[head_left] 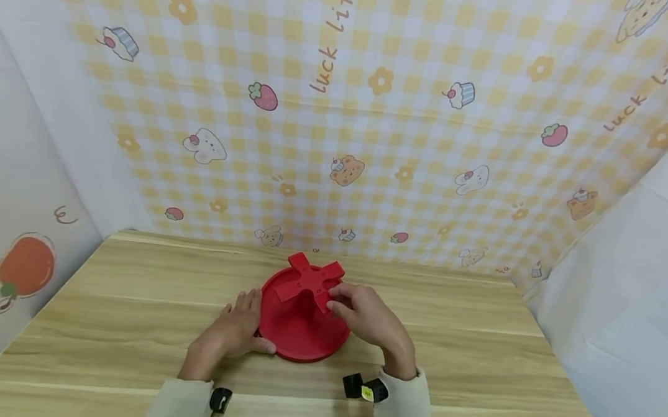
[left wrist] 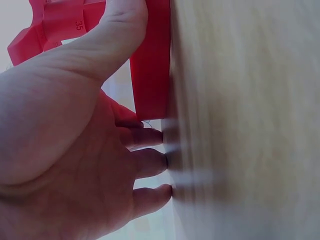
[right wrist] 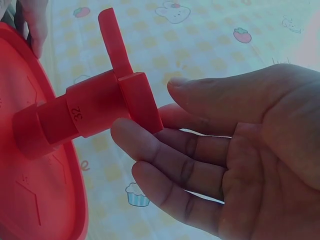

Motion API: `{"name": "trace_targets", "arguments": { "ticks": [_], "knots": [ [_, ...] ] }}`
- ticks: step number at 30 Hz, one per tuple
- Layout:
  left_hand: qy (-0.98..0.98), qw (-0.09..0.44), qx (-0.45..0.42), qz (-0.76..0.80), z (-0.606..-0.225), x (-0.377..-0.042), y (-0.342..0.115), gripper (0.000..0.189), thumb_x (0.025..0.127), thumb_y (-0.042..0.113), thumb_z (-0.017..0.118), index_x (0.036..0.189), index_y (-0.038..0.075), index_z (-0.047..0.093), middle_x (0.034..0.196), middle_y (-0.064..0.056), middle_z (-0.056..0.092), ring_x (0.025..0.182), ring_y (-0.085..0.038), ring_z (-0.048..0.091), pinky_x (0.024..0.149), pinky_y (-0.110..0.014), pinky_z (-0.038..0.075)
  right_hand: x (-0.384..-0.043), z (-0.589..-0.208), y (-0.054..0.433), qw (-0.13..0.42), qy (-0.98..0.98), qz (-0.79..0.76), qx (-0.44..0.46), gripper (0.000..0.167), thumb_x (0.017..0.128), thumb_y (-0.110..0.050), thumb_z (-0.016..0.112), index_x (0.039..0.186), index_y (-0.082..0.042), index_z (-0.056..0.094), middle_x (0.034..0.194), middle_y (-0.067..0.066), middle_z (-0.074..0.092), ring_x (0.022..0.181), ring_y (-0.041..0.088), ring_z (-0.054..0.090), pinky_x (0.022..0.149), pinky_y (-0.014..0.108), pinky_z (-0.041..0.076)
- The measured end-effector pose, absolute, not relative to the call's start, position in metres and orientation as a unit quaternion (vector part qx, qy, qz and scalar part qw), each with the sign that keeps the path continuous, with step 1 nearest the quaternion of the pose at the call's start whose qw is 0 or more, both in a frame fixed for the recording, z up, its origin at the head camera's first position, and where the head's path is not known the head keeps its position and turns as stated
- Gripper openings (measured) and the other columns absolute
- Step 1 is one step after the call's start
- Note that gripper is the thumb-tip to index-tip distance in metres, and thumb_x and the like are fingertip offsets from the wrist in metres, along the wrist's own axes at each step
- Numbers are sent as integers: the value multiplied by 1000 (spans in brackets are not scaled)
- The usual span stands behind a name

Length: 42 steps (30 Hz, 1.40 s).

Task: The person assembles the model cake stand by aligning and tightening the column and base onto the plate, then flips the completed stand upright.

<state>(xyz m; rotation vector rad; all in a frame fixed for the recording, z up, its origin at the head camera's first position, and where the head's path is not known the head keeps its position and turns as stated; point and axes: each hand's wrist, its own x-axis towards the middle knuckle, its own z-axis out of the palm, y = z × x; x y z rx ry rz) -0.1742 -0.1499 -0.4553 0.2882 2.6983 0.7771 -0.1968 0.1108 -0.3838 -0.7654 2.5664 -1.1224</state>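
Observation:
A red round dish (head_left: 297, 344) with a raised rim rests on the table. From its middle rises a stepped red post (right wrist: 100, 103), marked 32 in the right wrist view, topped by a four-armed red cross-shaped handle (head_left: 310, 280). Against the dish's left side lies my left hand (head_left: 233, 328), its fingers stretched along the rim and its thumb at the front edge. In the left wrist view its fingertips touch the tabletop. My right hand (head_left: 368, 316) is at the near right arm of the cross, fingers loosely bent beside it; the right wrist view shows the thumb apart from it.
The wooden table (head_left: 473, 345) extends on both sides. A yellow checked cloth (head_left: 404, 131) with printed cartoons hangs behind it, and white sheets (head_left: 627, 296) stand at the sides. Small black devices (head_left: 352, 385) are at the wrists.

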Motion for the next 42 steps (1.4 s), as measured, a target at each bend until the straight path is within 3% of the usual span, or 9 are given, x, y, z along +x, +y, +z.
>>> {"name": "trace_targets", "arguments": {
  "ticks": [4,11,19,26,28,30,35,38,42],
  "knots": [
    [945,167,101,261,-454,-174,-149,116,78,43,82,150,-17,13,156,-37,18,145,-56,10,114,-71,16,-196,-383,110,112,881,-374,-266,21,99,-8,58,116,3,67,85,9,68,68,8,54,59,18,47],
    [943,169,104,268,-452,-173,-150,115,79,44,81,150,-17,13,157,-37,16,145,-56,9,114,-71,16,-195,-382,110,113,886,-361,-267,27,99,-10,59,121,5,65,79,5,66,65,8,53,57,19,45],
    [932,171,111,300,-451,-172,-156,120,78,44,82,151,-16,9,158,-37,13,145,-57,5,113,-73,12,-197,-384,112,125,877,-391,-249,32,100,-17,59,126,2,63,103,5,71,92,16,66,78,23,55],
    [924,191,104,316,-449,-173,-155,124,73,44,86,152,-15,10,158,-36,13,145,-57,4,114,-71,12,-196,-386,116,130,875,-387,-258,38,100,-19,60,131,2,60,107,6,71,95,17,65,77,23,55],
    [917,189,113,332,-449,-173,-158,120,74,41,86,152,-13,13,157,-36,16,145,-56,7,114,-70,15,-196,-386,119,128,879,-380,-259,39,99,-20,61,131,1,60,108,5,70,95,17,65,76,24,55],
    [910,175,128,353,-447,-175,-164,104,77,33,85,151,-9,26,154,-32,30,145,-51,20,115,-67,21,-196,-387,122,118,884,-375,-252,38,99,-21,62,131,-1,61,110,5,70,98,18,66,78,27,55],
    [915,132,151,351,-435,-180,-184,74,83,18,80,146,-1,45,143,-20,53,137,-42,44,111,-61,35,-201,-393,132,48,900,-390,-190,41,98,-20,64,135,-3,58,127,9,65,118,26,60,95,43,53],
    [928,141,146,314,-430,-181,-193,85,85,20,78,152,-3,32,151,-26,41,141,-47,35,112,-63,32,-205,-403,139,41,907,-386,-164,58,95,-23,69,144,-2,47,143,13,53,134,32,48,105,52,45],
    [935,177,153,266,-429,-182,-198,105,80,25,83,157,0,16,161,-31,11,146,-55,9,114,-71,14,-208,-422,149,96,916,-349,-172,90,85,-28,80,153,1,29,158,17,32,146,37,28,114,59,33]
  ]
}}
